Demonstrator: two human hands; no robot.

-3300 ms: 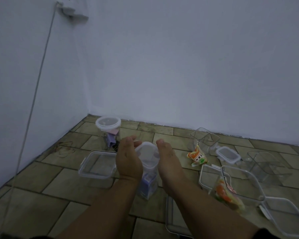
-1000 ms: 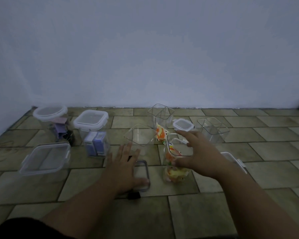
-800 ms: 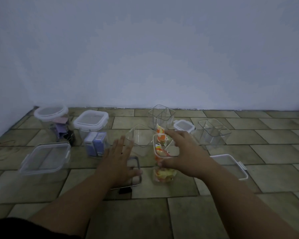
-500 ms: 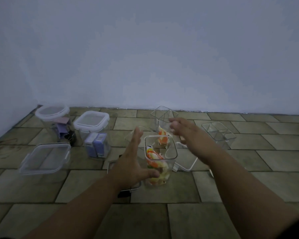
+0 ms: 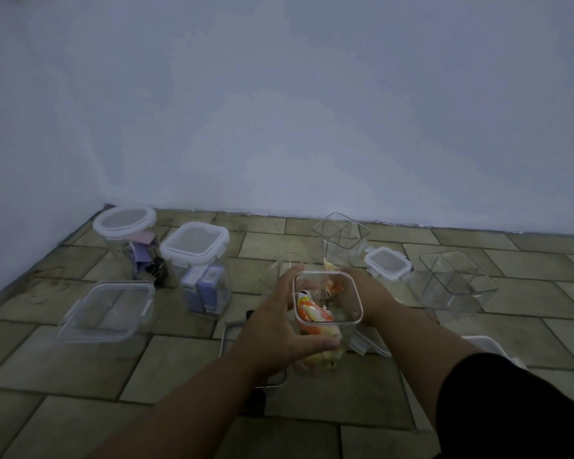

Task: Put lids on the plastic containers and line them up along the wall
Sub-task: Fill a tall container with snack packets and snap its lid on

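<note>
- The step in hand looked like the lidding of the snack container (image 5: 327,318). It was a tall, clear, square tub with orange-and-white packets inside and its top open. It was held above the floor (image 5: 80,376), well apart from the wall (image 5: 312,127).
- The left hand (image 5: 275,332) gripped its near-left side. The fingers (image 5: 290,279) were curled up along the wall of the tub and the thumb lay across the front.
- The right hand (image 5: 367,293) lay against the far-right side. Its fingers were hidden behind the plastic, so whether they gripped could not be told.
- The next move probably called for a square lid of matching size, pressed down evenly on the rim. The tub would then be set beside the closed ones at the wall.
- Closed containers: three.
  - The round-lidded container (image 5: 125,236) and the square-lidded container (image 5: 196,256) stood near the wall.
  - The flat container (image 5: 108,309) lay further out.
- Open containers: four.
  - One was the held tub.
  - The empty container by the wall (image 5: 342,240) and the empty container on the right (image 5: 454,283) were in plain view.
  - The half-hidden container (image 5: 275,271) stood behind the left hand.
- Loose lids: apparently four.
  - The small clip lid (image 5: 389,262) might instead have been capping a low box.
  - One lid lay under the left forearm (image 5: 232,336) and another under the right forearm (image 5: 371,347).
  - A white lid edge (image 5: 487,344) showed on the far right.
</note>
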